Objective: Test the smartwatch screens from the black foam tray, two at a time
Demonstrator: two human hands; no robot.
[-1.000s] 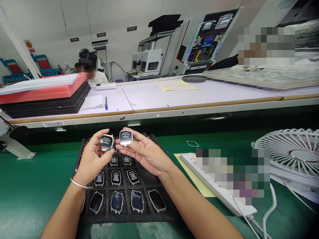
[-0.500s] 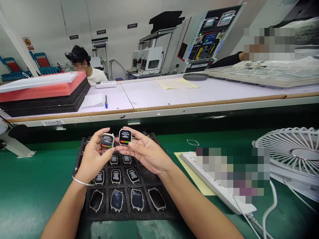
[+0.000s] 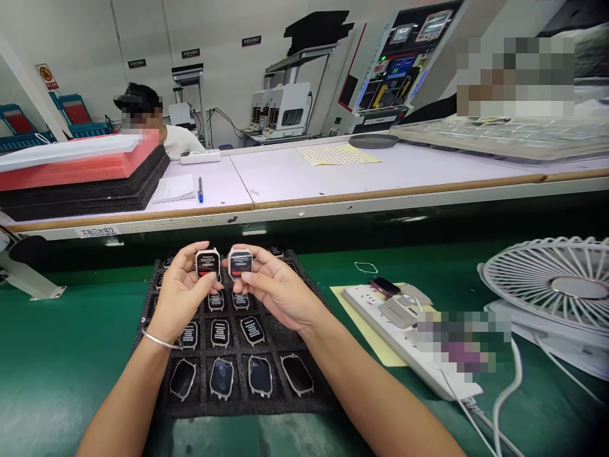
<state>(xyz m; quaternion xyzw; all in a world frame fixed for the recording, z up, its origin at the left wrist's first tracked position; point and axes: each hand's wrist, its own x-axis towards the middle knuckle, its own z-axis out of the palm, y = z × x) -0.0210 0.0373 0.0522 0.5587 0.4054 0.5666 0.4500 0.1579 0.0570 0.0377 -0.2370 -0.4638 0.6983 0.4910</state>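
Above the back part of a black foam tray (image 3: 200,406), each of my hands holds a smartwatch body without a strap. My left hand (image 3: 183,289) is closed around one lit smartwatch (image 3: 208,261), its thumb on the lower part of the screen. In my right hand (image 3: 278,285) is a second smartwatch (image 3: 240,260), with the thumb also low on its screen. Both screens show small text and a red strip. Several more watch bodies lie in the tray's compartments; a front-row watch (image 3: 222,379) is dark, while a watch behind it (image 3: 220,332) shows white text. My forearms hide parts of the tray.
A white power strip (image 3: 366,298) with plugs and cables lies right of the tray, beside a white fan (image 3: 561,285). A raised shelf (image 3: 285,184) crosses behind, carrying stacked foam (image 3: 85,171), paper and a pen (image 3: 200,189). Two people are beyond it.
Both watches have tilted slightly in my hands, and my thumbs now press low on the screens. The green part of the strips no longer shows. The head view has shifted a little.
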